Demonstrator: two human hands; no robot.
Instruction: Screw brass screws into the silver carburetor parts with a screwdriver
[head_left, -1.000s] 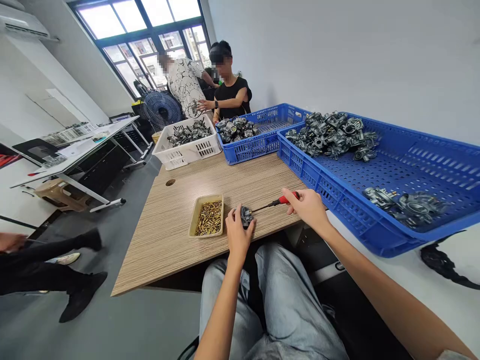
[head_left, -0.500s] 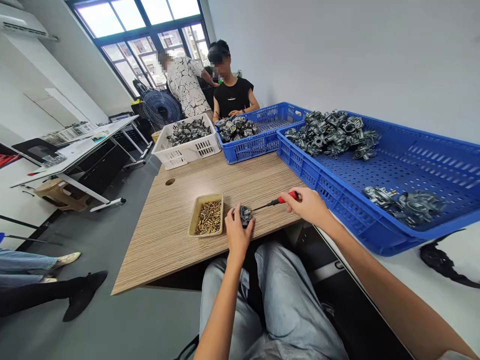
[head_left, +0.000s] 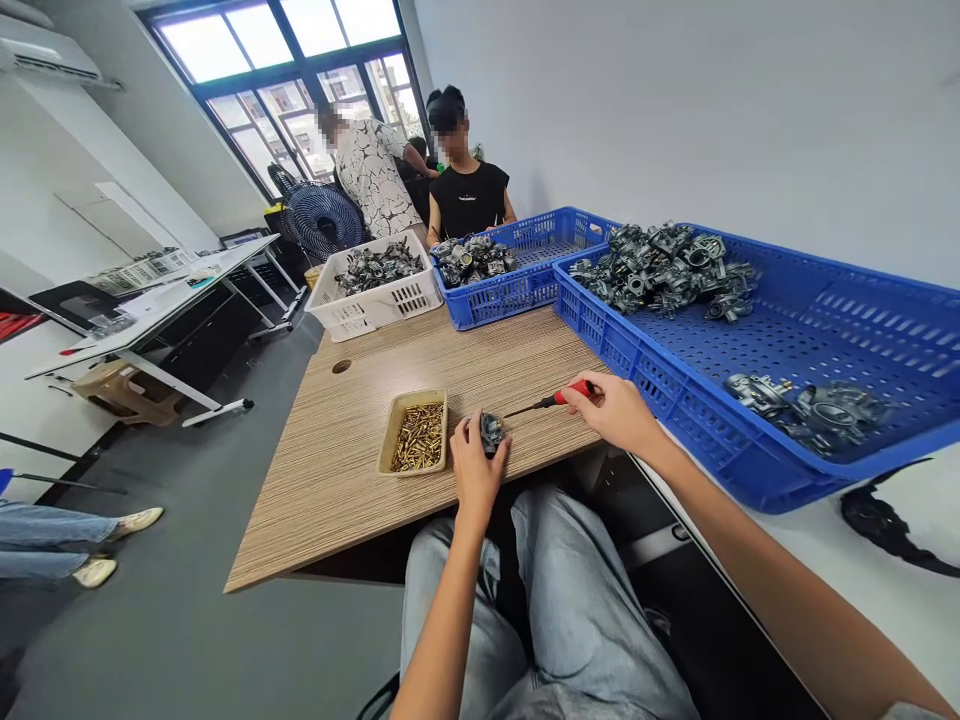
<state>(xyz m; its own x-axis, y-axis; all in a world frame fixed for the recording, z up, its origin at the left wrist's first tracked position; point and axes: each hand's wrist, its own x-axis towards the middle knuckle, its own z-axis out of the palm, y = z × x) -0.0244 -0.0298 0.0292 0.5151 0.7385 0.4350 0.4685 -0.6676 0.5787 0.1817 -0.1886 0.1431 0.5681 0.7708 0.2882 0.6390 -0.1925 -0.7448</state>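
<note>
My left hand (head_left: 476, 462) is closed around a small grey metal carburetor (head_left: 491, 432) on the wood-grain table (head_left: 322, 500), near its front edge. My right hand (head_left: 611, 412) grips the red handle of a screwdriver (head_left: 551, 400). The dark shaft points left at the carburetor, its tip at or just short of the near side; I cannot tell whether they touch. Left of my left hand stands a cream tray (head_left: 384, 455) full of small brass pieces (head_left: 418, 436).
A large blue crate (head_left: 675, 400) holding carburetors (head_left: 667, 265) borders the right side. Behind are a smaller blue crate (head_left: 495, 308) and a white crate (head_left: 352, 318), both with metal parts. Two people (head_left: 472, 195) (head_left: 375, 175) are beyond, by a fan (head_left: 322, 220).
The screwdriver has drawn slightly to the right, away from the carburetor's middle. My left hand keeps its hold. A dark-clad leg at lower left has almost left view.
</note>
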